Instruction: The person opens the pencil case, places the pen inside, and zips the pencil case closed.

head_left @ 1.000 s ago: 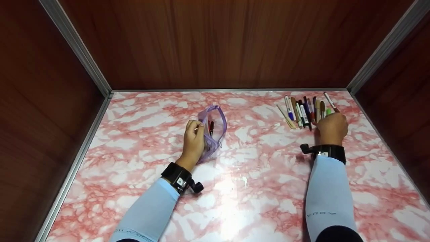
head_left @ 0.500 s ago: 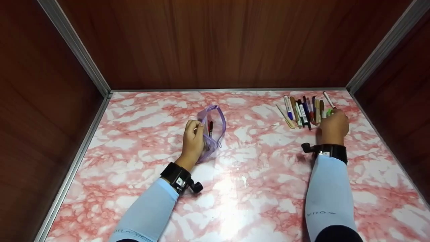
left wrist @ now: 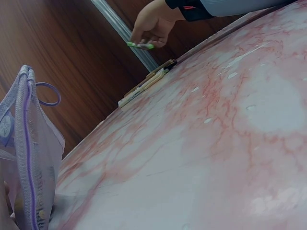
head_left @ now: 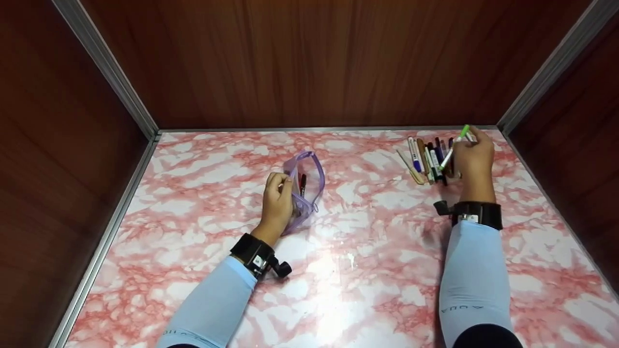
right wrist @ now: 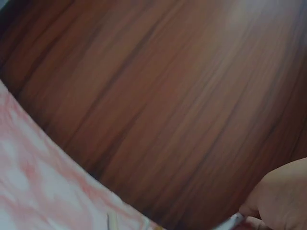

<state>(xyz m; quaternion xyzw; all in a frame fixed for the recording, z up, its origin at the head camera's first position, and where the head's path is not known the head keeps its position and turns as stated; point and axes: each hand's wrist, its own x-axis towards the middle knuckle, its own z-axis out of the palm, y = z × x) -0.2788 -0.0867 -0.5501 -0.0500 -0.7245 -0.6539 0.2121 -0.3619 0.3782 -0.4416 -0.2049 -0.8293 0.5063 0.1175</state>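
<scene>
The right hand [head_left: 476, 153] pinches a green-and-white pen [head_left: 450, 153] above the other pens [head_left: 434, 161]. It looks light, hard and a bit slippery, so its middle seems best to hold. The left hand [head_left: 278, 200] grips the side of a soft-looking purple pouch [head_left: 303, 212].

Pouch [head_left: 319, 167] on table [head_left: 367, 270], marker [head_left: 303, 185] inside, pens [head_left: 434, 162] to its right, wall [head_left: 309, 63] behind
</scene>
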